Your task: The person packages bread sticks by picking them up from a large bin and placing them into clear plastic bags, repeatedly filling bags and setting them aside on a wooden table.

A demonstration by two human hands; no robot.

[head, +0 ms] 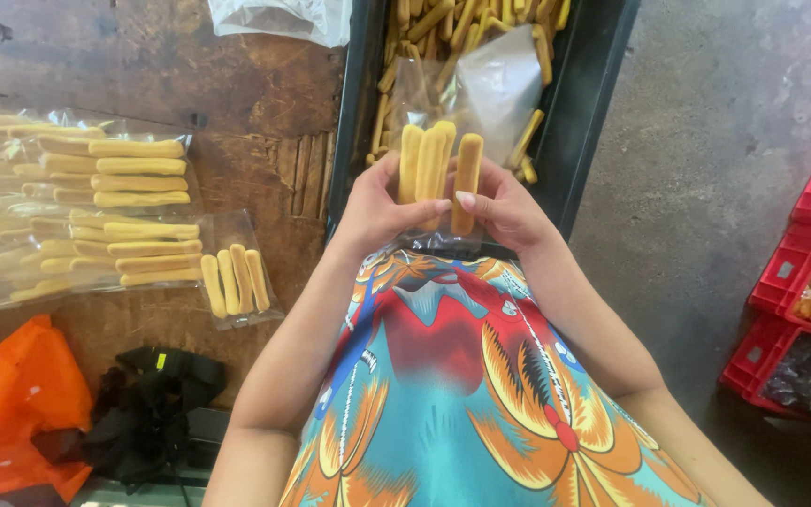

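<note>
Single view only, from a head-worn camera. It looks steeply down along the wearer's front, close to both hands at upper centre of the frame. The wooden table (237,94) fills the left of the frame, the concrete floor (706,141) the right.

black tray (589,103): far end cut off by top edge | red crates (790,272): cropped at right edge | orange bag (11,413): partly out of frame

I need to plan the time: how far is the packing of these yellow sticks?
Done: filled clear packets lie stacked on the wooden table. In hand: left hand and right hand hold yellow sticks over a clear bag. Left: many loose sticks in the black tray.
</note>
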